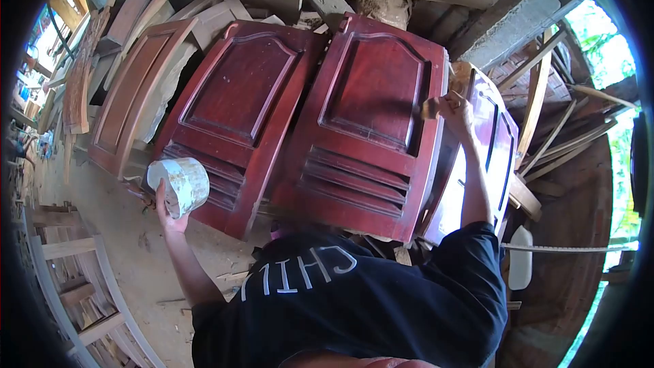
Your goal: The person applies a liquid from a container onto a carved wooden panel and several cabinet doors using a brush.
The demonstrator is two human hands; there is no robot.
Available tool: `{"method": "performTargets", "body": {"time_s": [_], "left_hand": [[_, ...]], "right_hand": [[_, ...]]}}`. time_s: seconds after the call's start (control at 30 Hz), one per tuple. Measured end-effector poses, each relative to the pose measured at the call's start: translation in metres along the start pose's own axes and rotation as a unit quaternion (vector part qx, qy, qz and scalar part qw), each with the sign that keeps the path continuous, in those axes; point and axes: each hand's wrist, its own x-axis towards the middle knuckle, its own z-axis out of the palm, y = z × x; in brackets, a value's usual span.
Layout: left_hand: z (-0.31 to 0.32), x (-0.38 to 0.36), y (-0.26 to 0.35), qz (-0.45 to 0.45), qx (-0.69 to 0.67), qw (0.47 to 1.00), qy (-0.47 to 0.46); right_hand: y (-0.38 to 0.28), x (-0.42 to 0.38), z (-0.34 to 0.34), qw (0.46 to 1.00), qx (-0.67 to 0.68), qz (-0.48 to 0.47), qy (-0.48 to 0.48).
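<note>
My left hand (172, 215) grips a round whitish tub (187, 185) with smeared, paint-stained sides, tilted in front of the lower left of a dark red cabinet door (235, 95). Raised at the upper right, my right hand (455, 110) is closed on a small paintbrush (431, 108). Its bristles are right at the right-hand frame of a second red door (375, 92), which has an arched panel and slatted lower part. Just beyond that hand leans a glossier dark red door (485, 136), catching bright light.
An unpainted brown door (139, 92) leans at the left among stacked boards. A concrete post (507, 20) and loose wooden strips (565, 143) stand at the right. A wooden ladder-like frame (99, 327) lies lower left. A white plastic container (520, 259) is at the right.
</note>
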Motion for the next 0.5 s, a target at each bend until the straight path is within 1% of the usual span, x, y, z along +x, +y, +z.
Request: {"method": "performTargets", "body": {"time_s": [0.07, 0.1, 0.17, 0.2, 0.23, 0.27, 0.3, 0.33, 0.37, 0.4, 0.43, 0.5], "left_hand": [[0.003, -0.001, -0.001, 0.005, 0.003, 1.0, 0.007], [0.005, -0.002, -0.001, 0.008, 0.007, 1.0, 0.015], [0.004, -0.002, -0.001, 0.021, 0.024, 0.999, 0.003], [0.006, -0.001, 0.0, 0.001, 0.023, 1.0, 0.003], [0.009, 0.0, 0.001, -0.018, 0.021, 1.0, 0.003], [0.013, 0.0, 0.002, -0.013, 0.024, 1.0, 0.0], [0.018, 0.0, 0.002, -0.02, 0.033, 0.999, 0.012], [0.022, -0.002, 0.003, -0.027, 0.043, 0.998, 0.024], [0.025, -0.004, 0.005, -0.034, 0.054, 0.997, 0.037], [0.024, -0.003, 0.004, -0.028, 0.057, 0.996, 0.064], [0.025, -0.003, 0.004, -0.024, 0.063, 0.996, 0.065], [0.027, 0.0, 0.004, -0.036, 0.052, 0.994, 0.088]], "right_hand": [[-0.002, 0.003, 0.005, 0.997, -0.005, -0.072, 0.017], [-0.004, 0.006, 0.003, 0.995, 0.034, -0.02, -0.09], [-0.015, 0.015, 0.002, 0.964, 0.016, 0.1, -0.248], [-0.017, 0.024, 0.003, 0.964, -0.023, 0.095, -0.246], [0.005, 0.046, 0.003, 0.966, -0.019, 0.091, -0.242], [0.043, 0.078, 0.005, 0.976, -0.101, 0.007, -0.195], [0.064, 0.106, 0.007, 0.97, -0.18, -0.077, -0.144], [0.066, 0.125, 0.009, 0.973, -0.181, -0.142, 0.004], [0.06, 0.137, 0.014, 0.951, -0.177, -0.201, 0.151], [0.056, 0.145, 0.011, 0.957, -0.132, -0.202, 0.161], [0.061, 0.156, 0.026, 0.958, -0.126, -0.2, 0.163], [0.076, 0.179, 0.063, 0.891, -0.31, -0.262, 0.203]]}}
